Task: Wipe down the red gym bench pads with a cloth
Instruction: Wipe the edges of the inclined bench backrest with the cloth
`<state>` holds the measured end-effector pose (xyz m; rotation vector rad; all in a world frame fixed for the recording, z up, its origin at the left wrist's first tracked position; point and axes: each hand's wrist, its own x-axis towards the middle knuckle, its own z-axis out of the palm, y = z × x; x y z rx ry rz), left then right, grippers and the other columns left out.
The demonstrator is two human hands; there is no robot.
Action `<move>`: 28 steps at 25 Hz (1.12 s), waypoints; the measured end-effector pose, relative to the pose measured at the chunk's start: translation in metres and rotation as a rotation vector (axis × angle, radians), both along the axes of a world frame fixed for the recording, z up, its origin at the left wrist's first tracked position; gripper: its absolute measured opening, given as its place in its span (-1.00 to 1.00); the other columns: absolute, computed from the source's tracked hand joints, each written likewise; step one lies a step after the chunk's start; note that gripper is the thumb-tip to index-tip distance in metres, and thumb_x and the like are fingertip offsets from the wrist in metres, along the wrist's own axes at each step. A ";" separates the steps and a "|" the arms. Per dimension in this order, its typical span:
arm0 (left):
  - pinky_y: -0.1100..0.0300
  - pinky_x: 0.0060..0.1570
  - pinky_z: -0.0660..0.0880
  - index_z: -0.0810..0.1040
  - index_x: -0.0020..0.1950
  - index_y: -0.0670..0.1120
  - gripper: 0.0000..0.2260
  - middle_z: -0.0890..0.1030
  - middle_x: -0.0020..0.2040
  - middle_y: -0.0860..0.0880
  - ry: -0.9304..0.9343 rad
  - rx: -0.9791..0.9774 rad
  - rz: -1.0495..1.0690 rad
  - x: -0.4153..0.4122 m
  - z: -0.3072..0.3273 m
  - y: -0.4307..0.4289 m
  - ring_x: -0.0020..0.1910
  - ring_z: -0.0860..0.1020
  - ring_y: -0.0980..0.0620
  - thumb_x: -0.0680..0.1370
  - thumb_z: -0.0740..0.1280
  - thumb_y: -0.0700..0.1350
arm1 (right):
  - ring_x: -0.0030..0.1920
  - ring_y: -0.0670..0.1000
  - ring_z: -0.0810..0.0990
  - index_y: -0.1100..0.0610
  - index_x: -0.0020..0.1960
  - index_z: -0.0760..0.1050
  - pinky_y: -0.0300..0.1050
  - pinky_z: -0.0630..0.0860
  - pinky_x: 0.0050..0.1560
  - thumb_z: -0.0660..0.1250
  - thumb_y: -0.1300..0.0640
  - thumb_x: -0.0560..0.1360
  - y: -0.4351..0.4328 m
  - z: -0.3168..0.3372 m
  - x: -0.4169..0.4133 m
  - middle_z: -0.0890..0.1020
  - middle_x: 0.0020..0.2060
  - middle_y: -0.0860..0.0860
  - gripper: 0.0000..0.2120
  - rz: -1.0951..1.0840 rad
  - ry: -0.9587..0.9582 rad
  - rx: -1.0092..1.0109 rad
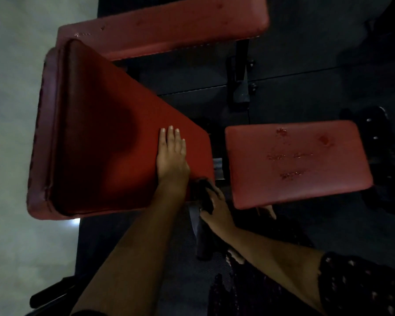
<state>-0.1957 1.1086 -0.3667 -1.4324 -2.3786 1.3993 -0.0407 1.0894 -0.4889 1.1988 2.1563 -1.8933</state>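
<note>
A long red back pad fills the left middle of the head view. My left hand lies flat on its lower right part, fingers straight. A smaller red seat pad, worn in spots, sits to the right. Between the two pads, at the back pad's lower right corner, my right hand grips a dark cloth against the pad's edge. The cloth is mostly hidden by the fingers and the dim light.
Another red pad lies across the top of the view. A black metal frame post stands on the dark floor behind. Black weight plates sit at the far right. A pale wall lies left, and a black bar at lower left.
</note>
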 end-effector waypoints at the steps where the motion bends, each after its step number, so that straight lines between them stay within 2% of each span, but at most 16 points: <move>1: -0.27 0.43 -0.28 -0.08 0.60 -0.12 -0.43 -0.11 0.60 -0.20 0.006 0.002 0.001 -0.001 -0.002 -0.001 0.56 -0.16 -0.24 0.67 -0.08 0.12 | 0.45 0.07 0.28 0.11 0.50 0.25 -0.26 0.24 0.35 0.35 0.25 0.48 -0.005 -0.007 0.009 0.10 0.53 0.01 -0.38 0.036 -0.023 0.027; 3: -0.27 0.45 -0.23 -0.06 0.60 -0.12 -0.43 -0.08 0.60 -0.20 0.009 0.005 0.005 -0.001 -0.002 -0.001 0.56 -0.14 -0.25 0.66 -0.06 0.13 | 0.46 0.10 0.25 0.07 0.52 0.20 -0.13 0.26 0.41 0.35 0.18 0.51 -0.011 -0.016 0.020 0.07 0.54 0.02 -0.37 0.096 -0.091 0.048; 4: -0.28 0.45 -0.22 -0.05 0.60 -0.12 -0.43 -0.07 0.60 -0.20 0.009 0.008 0.008 0.001 -0.002 -0.001 0.56 -0.13 -0.25 0.66 -0.05 0.13 | 0.46 0.10 0.25 0.06 0.53 0.18 -0.13 0.26 0.40 0.34 0.16 0.52 -0.014 -0.018 0.023 0.07 0.54 0.04 -0.37 0.078 -0.116 0.019; 6: -0.29 0.45 -0.19 -0.03 0.60 -0.12 -0.43 -0.08 0.60 -0.19 0.006 0.027 -0.010 0.002 -0.003 -0.002 0.57 -0.11 -0.25 0.65 -0.04 0.12 | 0.45 0.09 0.28 0.07 0.52 0.20 -0.26 0.22 0.32 0.31 0.17 0.54 -0.017 -0.019 0.022 0.14 0.52 0.07 -0.41 -0.021 -0.108 -0.048; 8: -0.29 0.45 -0.15 -0.06 0.60 -0.13 -0.43 -0.18 0.60 -0.18 0.004 0.030 -0.035 0.002 -0.004 -0.004 0.57 -0.14 -0.22 0.66 -0.05 0.11 | 0.40 0.10 0.35 0.10 0.49 0.27 -0.37 0.20 0.22 0.31 0.21 0.54 -0.011 -0.021 0.011 0.26 0.46 0.10 -0.46 -0.113 -0.090 -0.037; 10: -0.29 0.46 -0.14 -0.11 0.59 -0.14 -0.43 -0.27 0.58 -0.18 0.012 0.022 -0.059 0.002 -0.006 -0.005 0.57 -0.18 -0.21 0.66 -0.07 0.11 | 0.36 0.11 0.40 0.11 0.47 0.31 -0.38 0.22 0.19 0.27 0.26 0.54 0.011 -0.021 -0.007 0.34 0.42 0.13 -0.50 -0.161 -0.089 0.000; 11: -0.28 0.46 -0.16 -0.12 0.59 -0.14 -0.43 -0.26 0.58 -0.18 0.016 0.027 -0.057 0.001 -0.007 -0.005 0.56 -0.19 -0.20 0.66 -0.09 0.10 | 0.37 0.12 0.38 0.11 0.48 0.30 -0.32 0.22 0.24 0.24 0.27 0.55 0.027 -0.021 -0.019 0.34 0.43 0.13 -0.50 -0.156 -0.073 0.028; 15: -0.27 0.45 -0.25 -0.07 0.60 -0.11 -0.45 -0.10 0.60 -0.19 -0.016 0.060 -0.006 0.002 -0.009 -0.004 0.56 -0.15 -0.23 0.66 -0.07 0.09 | 0.39 0.16 0.36 0.08 0.50 0.26 -0.09 0.27 0.36 0.20 0.21 0.57 0.096 -0.022 -0.076 0.31 0.46 0.11 -0.49 -0.041 -0.009 0.167; 17: -0.26 0.42 -0.35 0.07 0.59 -0.10 -0.46 0.02 0.60 -0.18 -0.055 0.183 -0.020 0.006 -0.013 -0.006 0.57 -0.06 -0.24 0.65 0.04 0.07 | 0.37 0.23 0.38 0.09 0.50 0.25 0.06 0.33 0.37 0.23 0.22 0.54 0.125 -0.029 -0.108 0.30 0.47 0.11 -0.47 0.001 -0.033 0.216; 19: -0.23 0.37 -0.44 0.24 0.54 -0.10 -0.47 0.16 0.57 -0.16 -0.106 0.342 -0.045 0.015 -0.013 -0.007 0.56 0.07 -0.22 0.60 0.16 0.04 | 0.36 0.25 0.39 0.13 0.50 0.26 0.09 0.33 0.36 0.25 0.23 0.52 0.152 -0.041 -0.133 0.32 0.45 0.15 -0.45 0.043 -0.051 0.223; 20: -0.22 0.33 -0.48 0.23 0.55 -0.10 -0.46 0.15 0.58 -0.16 -0.128 0.337 -0.038 0.019 -0.014 -0.008 0.56 0.05 -0.21 0.60 0.16 0.04 | 0.36 0.26 0.39 0.14 0.49 0.27 0.10 0.33 0.36 0.27 0.23 0.51 0.164 -0.046 -0.143 0.32 0.44 0.18 -0.44 0.072 -0.055 0.225; 22: -0.25 0.32 -0.51 0.07 0.59 -0.12 -0.43 -0.01 0.60 -0.19 -0.134 0.207 -0.018 0.025 -0.022 -0.012 0.57 -0.09 -0.22 0.64 0.06 0.08 | 0.37 0.29 0.37 0.13 0.51 0.26 0.11 0.31 0.38 0.28 0.26 0.48 0.180 -0.059 -0.155 0.29 0.45 0.20 -0.40 0.129 -0.083 0.228; 24: -0.28 0.33 -0.44 -0.06 0.60 -0.15 -0.41 -0.11 0.59 -0.24 -0.082 0.083 -0.048 0.026 -0.027 -0.016 0.56 -0.17 -0.25 0.65 -0.02 0.12 | 0.42 0.26 0.31 0.13 0.53 0.20 0.05 0.28 0.41 0.28 0.29 0.49 0.179 -0.069 -0.151 0.22 0.50 0.18 -0.37 0.157 -0.135 0.225; 28: -0.31 0.39 -0.31 0.00 0.59 -0.15 -0.43 -0.04 0.59 -0.23 -0.095 0.075 -0.031 0.025 -0.030 -0.015 0.55 -0.14 -0.31 0.66 0.01 0.10 | 0.43 0.20 0.30 0.11 0.54 0.17 -0.08 0.27 0.36 0.23 0.32 0.51 0.135 -0.073 -0.101 0.20 0.50 0.15 -0.38 0.067 -0.200 0.118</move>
